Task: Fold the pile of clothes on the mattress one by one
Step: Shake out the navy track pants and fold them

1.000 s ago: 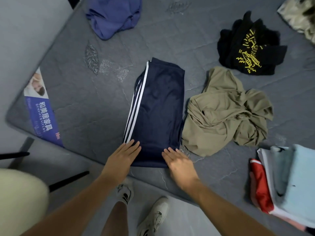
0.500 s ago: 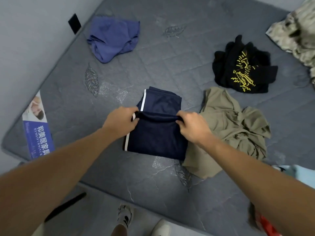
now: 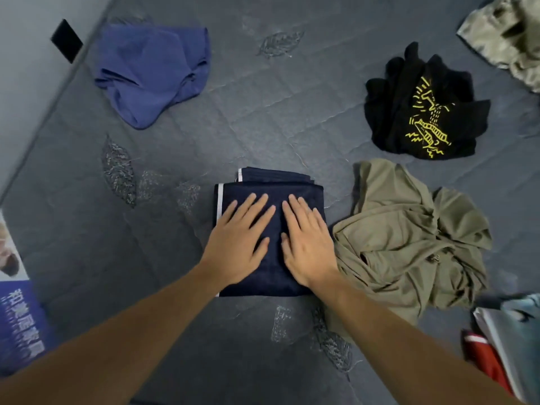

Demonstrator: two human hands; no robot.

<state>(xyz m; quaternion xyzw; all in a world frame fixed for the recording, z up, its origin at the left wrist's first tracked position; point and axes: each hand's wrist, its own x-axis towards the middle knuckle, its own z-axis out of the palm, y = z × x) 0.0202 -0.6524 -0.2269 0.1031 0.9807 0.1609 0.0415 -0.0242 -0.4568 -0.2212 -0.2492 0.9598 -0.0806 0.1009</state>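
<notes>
Dark navy shorts with white side stripes (image 3: 274, 185) lie folded into a compact rectangle in the middle of the grey mattress (image 3: 263, 112). My left hand (image 3: 239, 241) presses flat on the left half of the fold, fingers straight. Beside it, my right hand (image 3: 306, 244) lies flat on the right half. Unfolded clothes lie around: a crumpled olive garment (image 3: 409, 247) touching the shorts' right side, a black shirt with a yellow print (image 3: 423, 112) behind it, a blue garment (image 3: 155, 74) at the far left, and a camouflage piece (image 3: 508, 33) at the top right corner.
A stack of folded clothes (image 3: 508, 340), pale blue, white and red, sits at the right edge. A blue and white label (image 3: 17, 317) marks the mattress's left edge. A grey wall with a black patch (image 3: 66, 40) runs along the left.
My hands lifted the near end of the long navy shorts and folded it over away from me. They then let go and now press flat on the shorter fold.
</notes>
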